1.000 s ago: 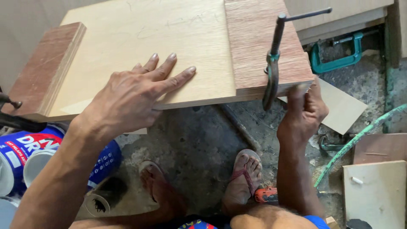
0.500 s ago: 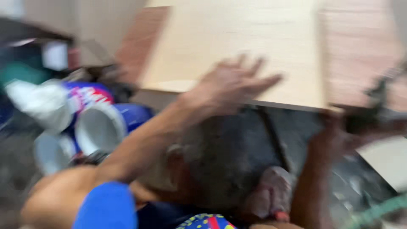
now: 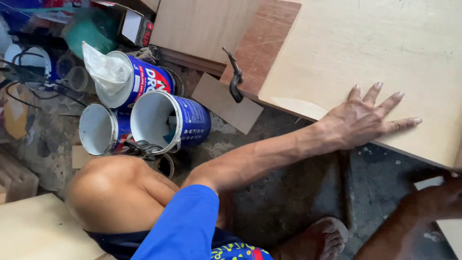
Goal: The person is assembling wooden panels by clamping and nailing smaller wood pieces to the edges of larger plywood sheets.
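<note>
L hand (image 3: 365, 123) fingers spread flat on pale board (image 3: 375, 53) | R hand (image 3: 445, 195) fingers unclear | blue buckets (image 3: 168, 120) far left

My left hand (image 3: 368, 120) lies flat, palm down, its fingers (image 3: 402, 124) spread wide and pointing to the right, the thumb stretched out along the near side. The wrist runs straight into my forearm, which reaches out long from the elbow near my blue sleeve. My left knee is bent up bare below it. My right hand (image 3: 445, 195) shows only at the frame's right edge, in shadow, the forearm rising toward it; I cannot tell how its fingers are set.
</note>
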